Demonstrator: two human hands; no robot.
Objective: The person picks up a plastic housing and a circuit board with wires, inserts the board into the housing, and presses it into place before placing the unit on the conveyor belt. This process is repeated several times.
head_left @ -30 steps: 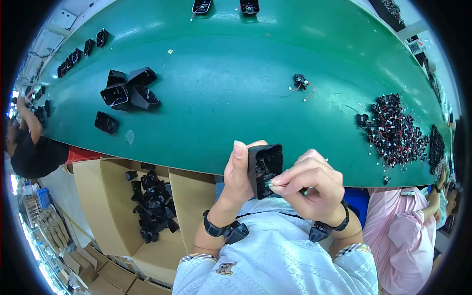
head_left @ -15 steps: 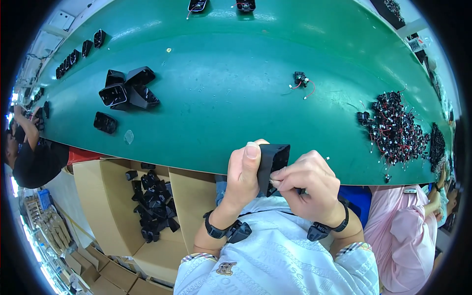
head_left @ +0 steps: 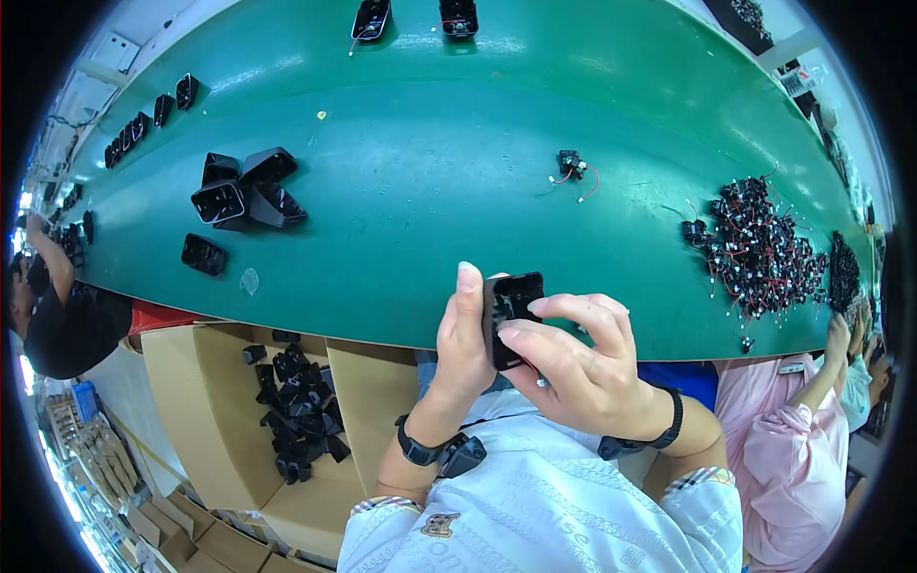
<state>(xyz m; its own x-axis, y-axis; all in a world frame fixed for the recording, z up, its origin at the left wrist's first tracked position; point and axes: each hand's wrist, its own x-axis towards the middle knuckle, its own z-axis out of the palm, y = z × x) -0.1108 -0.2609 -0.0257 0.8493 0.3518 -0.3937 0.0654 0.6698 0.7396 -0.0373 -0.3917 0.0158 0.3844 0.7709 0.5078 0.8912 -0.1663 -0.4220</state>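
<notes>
Head view: see a black housing (head_left: 509,298) held up at the near edge of the green table (head_left: 411,220), clasped between thumb and fingers of the left hand (head_left: 465,334), with its open face turned up and rightward. Find the right hand (head_left: 587,358) at that open face, two fingertips spread apart on or just over the opening, pinching nothing visible; cannot tell contact from near-contact there. Under that hand, note a small white plug (head_left: 542,382) on a red wire, origin hidden. To work well here, probably best to brace the housing from outside without squeezing the rim, press evenly with both fingertips rather than at one corner, steer the red wire clear of the edge to avoid trapping or tugging it, and tilt the opening into view for checking. Farther out, see a loose wired module (head_left: 570,165) right of the table's middle, and a heap of similar modules (head_left: 759,244) toward the table's right end. On the table's left part, see a cluster of black housings (head_left: 227,202), with a lone housing (head_left: 203,254) on its near side. Below the table's near edge, leftward, find a cardboard box (head_left: 215,411) with black parts (head_left: 301,411) inside.
</notes>
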